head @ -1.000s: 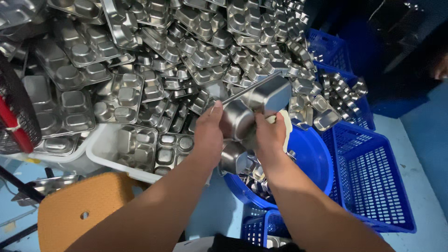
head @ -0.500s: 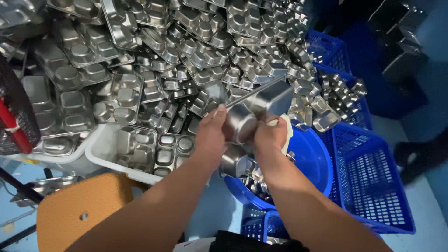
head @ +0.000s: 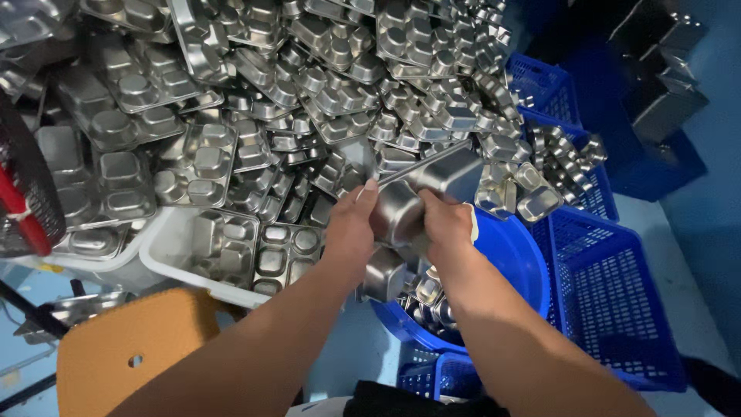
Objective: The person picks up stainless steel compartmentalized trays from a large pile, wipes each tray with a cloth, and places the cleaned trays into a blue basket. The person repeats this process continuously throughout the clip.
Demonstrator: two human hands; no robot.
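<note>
steel tray (head: 421,205) clamped by left hand (head: 351,228) and right hand (head: 448,228), above blue tub (head: 517,262), perhaps cloth under right palm

We see a shiny, smooth compartmented steel tray (head: 421,202) and a heap of glossy metal trays (head: 255,100) far left. Right, blue latticed plastic crates (head: 610,286) look matt; near left, a smooth orange wooden stool seat (head: 127,351).

1. A huge heap of steel compartment trays (head: 255,100) fills the far side.
2. Right of the heap, blue plastic crates (head: 617,293) stand on a pale blue floor (head: 706,232).
3. Below the heap's left edge sits an orange wooden stool (head: 123,355).
</note>
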